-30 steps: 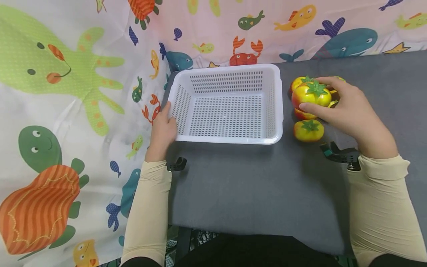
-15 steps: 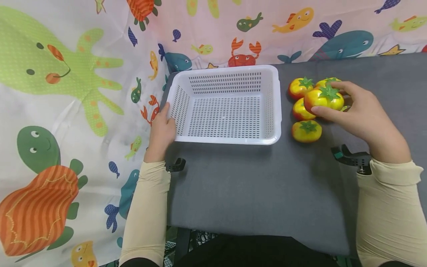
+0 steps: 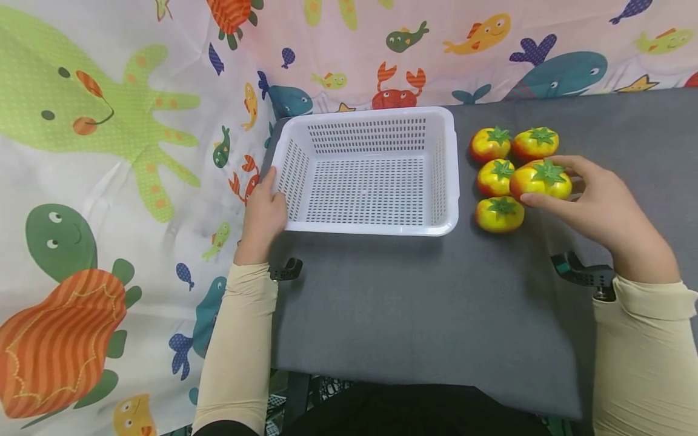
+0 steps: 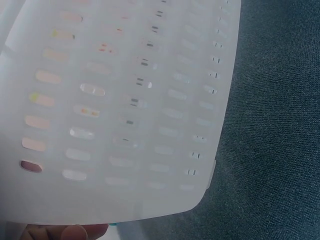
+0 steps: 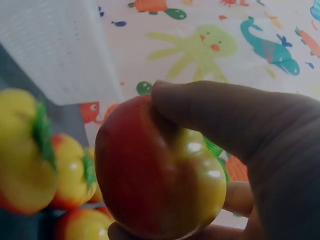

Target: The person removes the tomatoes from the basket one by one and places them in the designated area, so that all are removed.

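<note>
My right hand [image 3: 608, 209] holds a red-and-yellow tomato [image 3: 542, 180] with a green leafy top, the thumb on its near side. In the right wrist view, thumb and fingers stand around the same tomato [image 5: 155, 170]. Just left of it and behind it, several similar tomatoes [image 3: 500, 214] sit grouped on the grey table. A white perforated plastic basket [image 3: 371, 230] stands at the table's left. My left hand [image 3: 264, 209] grips the basket's left rim. In the left wrist view, only a few fingertips [image 4: 75, 232] show below the rim; the rest is hidden.
A grey cloth-covered table [image 3: 382, 303] lies under everything. A printed curtain with sea animals [image 3: 109, 151] hangs along the left side and the back, close to the basket. Each wrist carries a black camera mount [image 3: 583, 272].
My right hand has moved right and toward me with the tomato, uncovering the tomatoes behind it. The left hand and the basket have stayed in place.
</note>
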Available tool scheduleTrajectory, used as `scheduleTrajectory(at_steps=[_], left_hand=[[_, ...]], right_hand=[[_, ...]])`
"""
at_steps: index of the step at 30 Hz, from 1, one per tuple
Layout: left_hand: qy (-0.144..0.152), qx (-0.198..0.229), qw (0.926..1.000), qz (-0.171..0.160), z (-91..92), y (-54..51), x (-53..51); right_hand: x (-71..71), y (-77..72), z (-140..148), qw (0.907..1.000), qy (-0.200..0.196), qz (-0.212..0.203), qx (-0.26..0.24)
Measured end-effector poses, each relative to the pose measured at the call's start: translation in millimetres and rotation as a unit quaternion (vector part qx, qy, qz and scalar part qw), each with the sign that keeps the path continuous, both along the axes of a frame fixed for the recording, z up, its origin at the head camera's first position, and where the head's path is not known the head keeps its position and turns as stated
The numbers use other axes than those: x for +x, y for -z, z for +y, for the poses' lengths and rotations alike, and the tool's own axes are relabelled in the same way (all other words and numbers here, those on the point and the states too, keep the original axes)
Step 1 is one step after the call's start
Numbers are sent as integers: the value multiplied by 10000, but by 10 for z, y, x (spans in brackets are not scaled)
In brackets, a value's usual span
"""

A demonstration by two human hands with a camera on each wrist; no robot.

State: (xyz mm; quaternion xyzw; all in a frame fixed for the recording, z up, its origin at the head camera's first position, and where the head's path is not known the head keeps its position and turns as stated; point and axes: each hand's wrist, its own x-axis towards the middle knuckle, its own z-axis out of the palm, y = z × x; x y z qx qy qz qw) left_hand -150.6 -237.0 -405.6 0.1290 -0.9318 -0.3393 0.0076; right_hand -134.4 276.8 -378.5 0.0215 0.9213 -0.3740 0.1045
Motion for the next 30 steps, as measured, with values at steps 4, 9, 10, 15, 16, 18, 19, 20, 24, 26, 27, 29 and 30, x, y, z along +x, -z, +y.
scheduleTrajectory(at_steps=[4, 9, 10, 15, 16, 18, 19, 20, 24, 26, 27, 29, 30], left_hand=[[-24, -1, 10000, -3, 5, 6, -3], [-47, -47, 10000, -19, -2, 21, -10], [-51, -50, 10000, -20, -1, 23, -11], [-52, -92, 9999, 12, 4, 23, -7], [-57, -94, 9999, 21, 3, 22, -7], [-42, -88, 9999, 27, 0, 23, -7], [-36, -80, 10000, 23, 0, 24, -7], [-31, -80, 10000, 18, 1, 25, -7], [-41, -88, 10000, -4, -2, 32, -10], [-38, -73, 10000, -12, -3, 34, -8], [-32, -67, 10000, -21, -3, 34, -6], [-13, -48, 10000, -31, 0, 34, -2], [-3, -41, 10000, -28, 3, 34, 0]], right_hand=[[31, 72, 68, 9999, -46, 121, 65], [86, 163, 156, 9997, -67, 56, 247], [94, 183, 172, 9995, -68, 26, 300], [103, 271, 244, 9992, -110, -32, 392], [99, 283, 252, 9992, -125, -30, 391], [92, 306, 273, 9992, -144, -33, 380], [91, 318, 283, 9992, -150, -47, 376], [90, 330, 294, 9991, -149, -67, 391], [82, 389, 336, 9987, -182, -143, 447], [77, 421, 354, 9983, -216, -190, 502], [75, 438, 363, 9981, -237, -210, 531], [71, 473, 376, 9977, -273, -238, 578], [68, 491, 382, 9975, -293, -246, 598]])
